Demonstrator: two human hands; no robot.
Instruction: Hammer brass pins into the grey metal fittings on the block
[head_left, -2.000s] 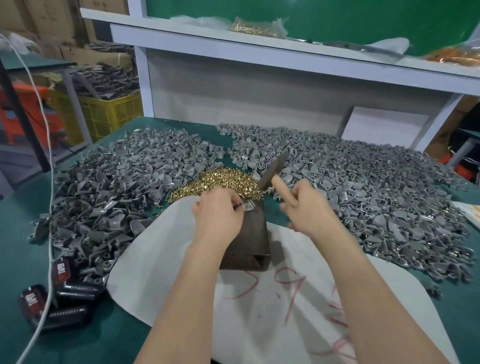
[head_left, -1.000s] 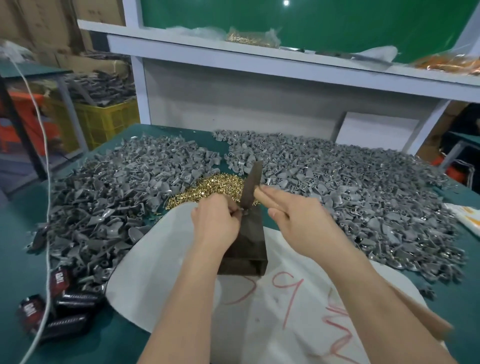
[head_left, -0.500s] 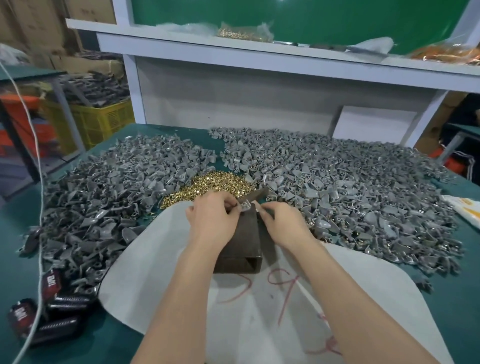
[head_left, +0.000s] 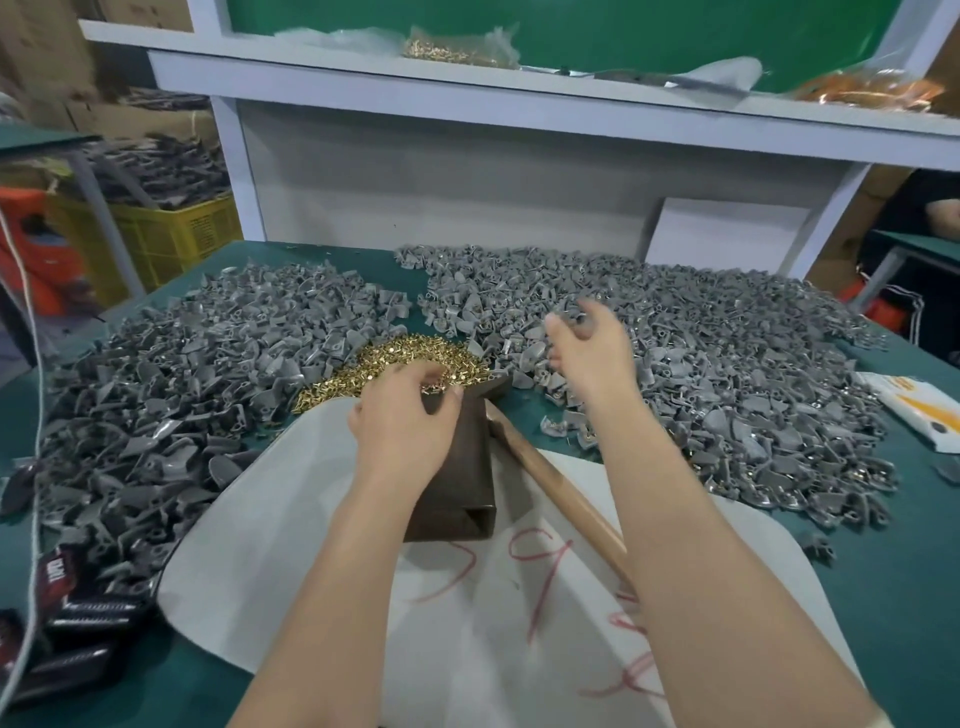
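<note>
Green bench top (head_left: 883, 597) under a white sheet (head_left: 291, 545) scrawled in red, near edge cut off by the frame. Heaps of grey fittings (head_left: 208, 374) to left and right, brass pins (head_left: 395, 358) piled between them at the far end of the dark block (head_left: 462, 488). Left hand (head_left: 405, 421) bent over the block's far end, fingertips buried at the edge of the pins; impossible to tell whether pinching one. Right hand (head_left: 589, 358) blurred above the right heap, fingers loose and spread, touching nothing. Hammer (head_left: 550, 478) flat on the sheet just beside the block, handle end hidden under the right forearm, head hard to make out beyond the block.
</note>
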